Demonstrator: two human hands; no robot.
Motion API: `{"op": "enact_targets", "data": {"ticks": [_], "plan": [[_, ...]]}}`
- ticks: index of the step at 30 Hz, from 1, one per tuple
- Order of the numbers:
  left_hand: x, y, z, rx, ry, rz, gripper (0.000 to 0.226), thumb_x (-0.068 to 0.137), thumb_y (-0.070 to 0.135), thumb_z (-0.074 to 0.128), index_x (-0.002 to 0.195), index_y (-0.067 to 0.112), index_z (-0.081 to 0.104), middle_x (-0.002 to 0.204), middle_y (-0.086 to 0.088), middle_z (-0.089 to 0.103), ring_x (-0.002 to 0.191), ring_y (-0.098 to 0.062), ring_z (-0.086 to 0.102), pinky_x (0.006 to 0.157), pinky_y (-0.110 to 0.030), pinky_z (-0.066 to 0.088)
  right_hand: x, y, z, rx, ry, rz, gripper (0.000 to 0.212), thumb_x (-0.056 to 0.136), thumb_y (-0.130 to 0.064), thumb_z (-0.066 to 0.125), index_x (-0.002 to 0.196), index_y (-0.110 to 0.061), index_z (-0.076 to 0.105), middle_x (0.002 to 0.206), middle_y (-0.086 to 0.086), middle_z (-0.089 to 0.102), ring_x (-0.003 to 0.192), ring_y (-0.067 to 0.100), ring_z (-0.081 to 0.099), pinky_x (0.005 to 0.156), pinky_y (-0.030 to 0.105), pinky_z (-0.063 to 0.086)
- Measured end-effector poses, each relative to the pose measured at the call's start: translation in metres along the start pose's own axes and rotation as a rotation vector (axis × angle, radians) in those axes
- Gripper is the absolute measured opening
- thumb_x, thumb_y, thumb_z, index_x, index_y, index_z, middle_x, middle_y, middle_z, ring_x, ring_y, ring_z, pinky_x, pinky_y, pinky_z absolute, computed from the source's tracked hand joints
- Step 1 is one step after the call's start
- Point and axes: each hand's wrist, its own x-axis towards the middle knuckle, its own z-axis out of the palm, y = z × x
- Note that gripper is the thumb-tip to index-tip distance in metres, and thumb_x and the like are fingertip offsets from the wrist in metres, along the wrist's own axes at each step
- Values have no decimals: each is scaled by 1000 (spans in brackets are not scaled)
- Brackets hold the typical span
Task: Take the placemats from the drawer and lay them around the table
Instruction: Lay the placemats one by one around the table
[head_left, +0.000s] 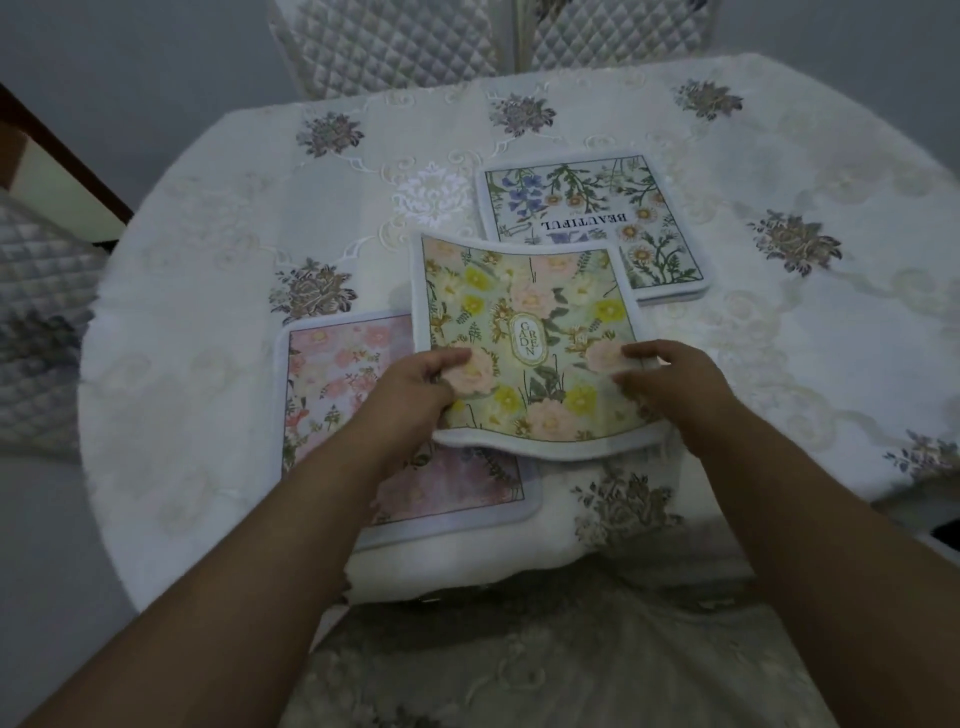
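A green and yellow floral placemat (530, 312) marked GARDEN hangs just above the table, bowed in the middle. My left hand (415, 384) grips its left edge and my right hand (670, 379) grips its right edge. Beneath its left side a pink floral placemat (332, 374) lies flat near the table's front edge, partly covered by my left arm. Farther back to the right lies a white placemat (587, 208) with blue flowers and the word BEAUTIFUL, apparently on top of another mat.
The round table (208, 234) wears a white embroidered cloth with grey flower motifs. Quilted chair backs (395, 41) stand at the far side, and another quilted chair (36, 322) is at the left. The cloth drapes over the near edge.
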Motion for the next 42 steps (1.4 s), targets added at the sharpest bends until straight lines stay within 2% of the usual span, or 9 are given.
{"op": "enact_targets", "data": {"ticks": [2,6,7,9,11,13,19,27,42], "plan": [[-21,7,-10,37,-1,15,55,93,-10,49,116,32,76,125,-1,70,83,-28,65,78,-39,56,-20,-1,-10,23,-133,-16,29,84,-14,74,108,-30,75,127,6,63,99,24,65,89,43,58],[-72,30,-24,158,49,113,48,94,-1,51,115,34,77,118,6,71,50,-13,54,49,-23,46,-77,-15,-24,24,-257,-18,30,90,-14,54,96,-31,77,120,1,66,105,26,64,96,47,54],[-85,36,-28,195,61,159,43,96,4,54,116,35,77,119,8,71,53,-12,58,50,-24,50,-94,-18,-28,37,-221,-34,32,89,-18,52,98,-34,78,123,0,66,109,26,63,99,47,52],[-110,45,-37,222,68,241,33,97,14,62,115,38,77,122,8,71,82,-19,71,76,-34,62,-134,-26,-37,50,-148,-93,35,92,-26,50,116,-38,73,138,-1,60,123,27,57,107,48,46],[-135,55,-47,223,44,305,27,97,21,68,115,38,77,129,7,69,110,-14,67,101,-40,55,-176,-30,-46,29,-65,-153,40,96,-28,52,133,-37,63,146,-1,53,130,24,52,111,46,43],[-157,64,-55,232,10,359,27,97,21,69,117,38,76,131,9,67,119,-12,63,108,-42,51,-218,-32,-54,-6,36,-192,46,94,-25,56,137,-37,60,148,0,52,129,23,52,109,42,45],[-221,81,-70,202,-133,510,32,96,19,70,120,40,75,133,9,66,121,-12,61,109,-41,49,-344,-30,-64,61,324,-187,48,92,-21,63,138,-35,59,146,-2,54,131,19,52,110,36,44],[-314,84,-50,235,-477,630,32,94,15,72,113,40,77,127,11,66,118,-13,63,107,-39,51,-526,12,-52,204,668,29,51,94,-20,64,140,-41,56,144,-8,54,127,14,54,106,26,44],[-517,34,120,352,-950,750,28,94,20,72,104,45,79,126,14,71,111,-5,67,103,-35,54,-773,173,-80,332,1058,366,49,94,-21,65,139,-40,57,140,-12,57,124,12,56,107,37,47]]}}
